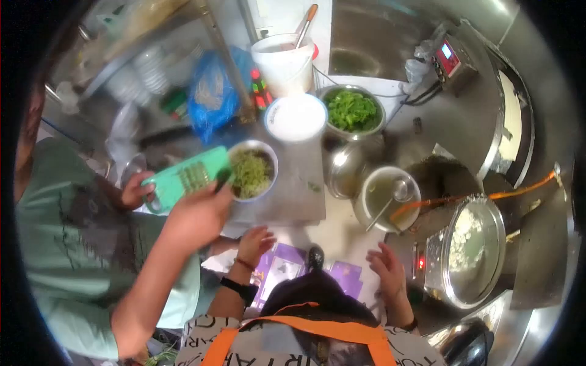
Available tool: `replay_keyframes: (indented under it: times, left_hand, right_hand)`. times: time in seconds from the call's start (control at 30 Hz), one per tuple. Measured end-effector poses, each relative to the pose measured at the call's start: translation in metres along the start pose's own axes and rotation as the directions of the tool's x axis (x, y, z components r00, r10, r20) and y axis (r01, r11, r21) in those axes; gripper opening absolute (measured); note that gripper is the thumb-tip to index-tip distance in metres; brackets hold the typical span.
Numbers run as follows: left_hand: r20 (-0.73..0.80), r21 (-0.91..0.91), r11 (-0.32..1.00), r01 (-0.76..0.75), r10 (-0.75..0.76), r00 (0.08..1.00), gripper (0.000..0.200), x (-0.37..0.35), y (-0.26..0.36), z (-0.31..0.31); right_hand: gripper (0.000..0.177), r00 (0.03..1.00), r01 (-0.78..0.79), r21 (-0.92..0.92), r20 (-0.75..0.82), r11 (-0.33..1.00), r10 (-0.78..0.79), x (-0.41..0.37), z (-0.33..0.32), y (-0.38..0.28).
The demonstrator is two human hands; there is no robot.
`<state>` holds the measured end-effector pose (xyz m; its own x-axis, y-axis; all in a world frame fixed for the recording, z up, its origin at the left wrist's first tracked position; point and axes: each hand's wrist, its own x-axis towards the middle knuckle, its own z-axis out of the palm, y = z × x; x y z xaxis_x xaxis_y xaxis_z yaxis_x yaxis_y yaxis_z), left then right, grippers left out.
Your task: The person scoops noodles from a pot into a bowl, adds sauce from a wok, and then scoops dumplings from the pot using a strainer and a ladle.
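Observation:
My left hand (255, 245), with a black wristband behind it, hangs in the air below the steel table edge, holding nothing, its fingers loosely apart. On the other side, my right hand (388, 269) is spread and bare, nearest to a pot of liquid (367, 215) with a ladle (400, 190) in it. At my left, a co-worker grips a green grater (189, 178) in one hand. The co-worker's other hand (201, 213) holds a small dark piece over it. A white bowl of shredded green vegetable (251, 172) stands beside the grater.
Along the back are a white bucket (282, 67), a bowl of white contents (296, 117) and a bowl of chopped greens (351, 110). At right stand a round pan with pale pieces (473, 250) and an orange-handled tool (476, 196). Purple packages (347, 279) lie below.

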<state>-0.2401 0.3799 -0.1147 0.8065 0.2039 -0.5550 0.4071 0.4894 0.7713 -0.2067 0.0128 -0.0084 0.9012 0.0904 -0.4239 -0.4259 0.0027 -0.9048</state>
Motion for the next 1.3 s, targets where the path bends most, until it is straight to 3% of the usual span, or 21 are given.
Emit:
replay_keyframes:
  times: [0.07, 0.13, 0.2, 0.23, 0.27, 0.33, 0.37, 0.4, 0.43, 0.47, 0.53, 0.6, 0.73, 0.87, 0.93, 1.0, 1.03, 1.1, 1.23, 1.27, 1.3]
  left_hand:
    - [-0.086, -0.179, 0.983, 0.049, -0.066, 0.994, 0.028, 0.007, 0.002, -0.006]
    - [-0.096, -0.241, 0.968, 0.074, -0.099, 0.99, 0.026, 0.002, 0.007, -0.01]
    - [-0.061, -0.334, 0.934, 0.128, -0.157, 0.986, 0.026, 0.008, 0.015, -0.021]
    - [-0.064, -0.339, 0.933, 0.123, -0.153, 0.986, 0.026, 0.02, 0.014, -0.027]
    - [-0.024, 0.201, 0.952, -0.229, 0.239, 0.971, 0.026, 0.031, 0.007, -0.034]
    - [0.063, 0.322, 0.888, -0.329, 0.326, 0.943, 0.032, 0.043, 0.026, -0.027]
    - [0.106, 0.375, 0.846, -0.38, 0.368, 0.924, 0.035, 0.049, 0.035, -0.023]
    - [-0.019, -0.189, 0.942, -0.276, 0.277, 0.961, 0.041, 0.058, 0.049, -0.01]
    - [-0.069, -0.704, 0.696, -0.14, 0.129, 0.989, 0.046, 0.068, 0.056, -0.008]
    - [-0.012, -0.626, 0.779, -0.043, 0.046, 0.999, 0.043, 0.083, 0.049, -0.021]
    - [-0.006, -0.71, 0.704, -0.023, 0.026, 1.0, 0.043, 0.1, 0.034, -0.027]
    - [-0.031, -0.784, 0.621, -0.002, -0.035, 0.999, 0.04, 0.103, 0.031, -0.025]
    - [-0.104, -0.777, 0.628, 0.043, -0.195, 0.975, 0.041, 0.094, 0.031, -0.034]
    - [-0.088, -0.815, 0.574, -0.081, 0.014, 0.996, 0.055, 0.078, 0.053, -0.062]
    - [-0.108, -0.835, 0.534, -0.132, 0.077, 0.991, 0.065, 0.072, 0.054, -0.09]
    - [-0.241, -0.737, 0.635, -0.232, 0.074, 0.968, 0.073, 0.061, 0.071, -0.112]
    - [-0.181, -0.799, 0.566, -0.205, 0.1, 0.978, 0.073, 0.053, 0.089, -0.117]
    - [-0.293, -0.759, 0.582, -0.292, 0.095, 0.951, 0.071, 0.054, 0.074, -0.171]
    - [-0.294, -0.82, 0.496, -0.284, 0.059, 0.954, 0.068, 0.046, 0.089, -0.237]
    - [-0.349, -0.787, 0.513, -0.343, 0.089, 0.933, 0.068, 0.044, 0.099, -0.246]
    - [-0.406, -0.75, 0.521, -0.407, 0.123, 0.906, 0.068, 0.044, 0.109, -0.257]
  right_hand:
    - [0.053, 0.994, -0.027, -0.029, 0.106, 0.999, 0.03, 0.064, 0.025, -0.012]
    - [0.054, 0.982, 0.1, -0.12, 0.171, 0.988, -0.078, 0.128, 0.068, -0.022]
    - [0.056, 0.923, 0.366, -0.32, 0.242, 0.874, -0.298, 0.187, 0.118, -0.036]
    - [0.057, 0.931, 0.354, -0.372, 0.224, 0.858, -0.287, 0.215, 0.141, -0.037]
    - [0.058, 0.941, 0.333, -0.424, 0.204, 0.842, -0.269, 0.245, 0.16, -0.03]
    - [0.057, 0.994, 0.083, -0.223, 0.092, 0.971, -0.064, 0.341, 0.179, 0.023]
    - [0.057, 0.994, 0.084, -0.222, 0.091, 0.972, -0.065, 0.358, 0.189, 0.018]
    - [0.054, 0.996, -0.069, -0.076, 0.054, 0.995, 0.074, 0.375, 0.199, 0.011]
    - [0.05, 0.975, -0.219, 0.069, 0.04, 0.973, 0.217, 0.391, 0.206, 0.004]
    - [0.05, 0.976, -0.217, 0.053, 0.043, 0.975, 0.215, 0.43, 0.2, 0.02]
    - [0.047, 0.974, -0.226, 0.019, 0.016, 0.974, 0.226, 0.449, 0.206, 0.014]
    - [0.045, 0.981, -0.193, -0.016, -0.005, 0.981, 0.193, 0.448, 0.21, 0.005]
    - [0.04, 0.995, -0.088, -0.033, -0.058, 0.996, 0.086, 0.412, 0.22, -0.013]
    - [0.045, 0.997, -0.016, 0.059, -0.07, 0.998, 0.02, 0.344, 0.241, -0.002]
    - [0.046, 0.994, -0.082, 0.266, -0.042, 0.961, 0.096, 0.316, 0.244, 0.031]
    - [0.046, 0.99, -0.101, 0.206, -0.075, 0.973, 0.119, 0.275, 0.26, 0.036]
    - [0.046, 0.99, -0.105, 0.201, -0.072, 0.974, 0.122, 0.258, 0.267, 0.04]
    - [0.047, 0.992, 0.084, 0.069, 0.09, 0.994, -0.09, 0.233, 0.28, 0.045]
    - [0.041, 0.984, -0.14, -0.034, 0.104, 0.99, 0.143, 0.211, 0.282, 0.042]
    - [0.043, 0.956, 0.014, -0.482, 0.264, 0.876, 0.129, 0.219, 0.261, 0.036]
    - [0.045, 0.926, 0.118, -0.665, 0.343, 0.737, 0.161, 0.225, 0.26, 0.031]
